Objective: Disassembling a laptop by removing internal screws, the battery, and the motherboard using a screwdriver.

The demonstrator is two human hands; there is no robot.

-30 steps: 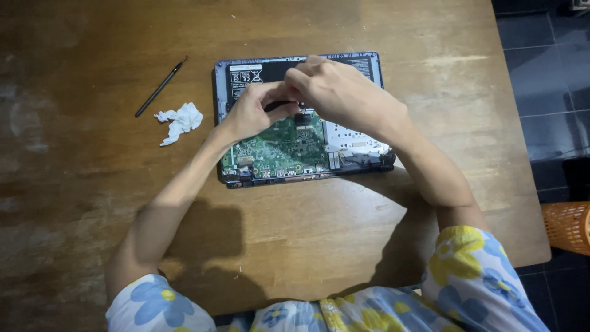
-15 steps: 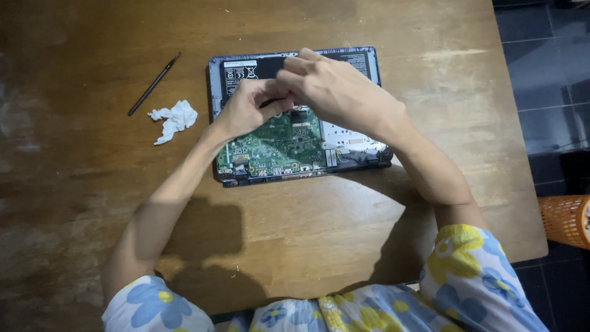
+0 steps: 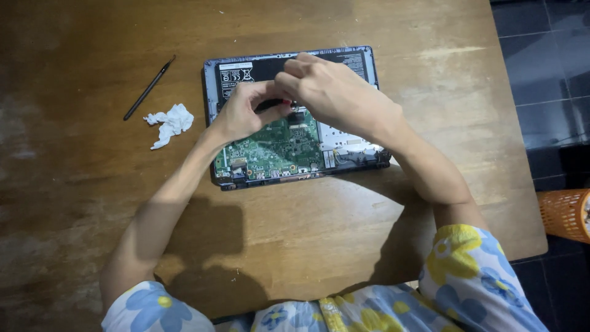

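Note:
An opened laptop point(image 3: 353, 64) lies bottom up on the wooden table, its green circuit board point(image 3: 276, 150) and black battery bared. Both my hands meet over its middle. My left hand point(image 3: 243, 114) pinches a small dark tool with a red end point(image 3: 284, 102) between thumb and fingers. My right hand point(image 3: 338, 92) reaches in from the right, its curled fingertips closed on the same tool. The tool's tip and the part of the board beneath it are hidden by my fingers.
A thin black pen-like tool point(image 3: 149, 88) lies on the wooden table point(image 3: 92, 203) left of the laptop, with a crumpled white tissue point(image 3: 170, 122) just below it. Right of the table is dark tiled floor and an orange basket point(image 3: 565, 214).
My hands stay together over the laptop's middle, with only small finger shifts. The whole scene has slid slightly in the picture as my head moved.

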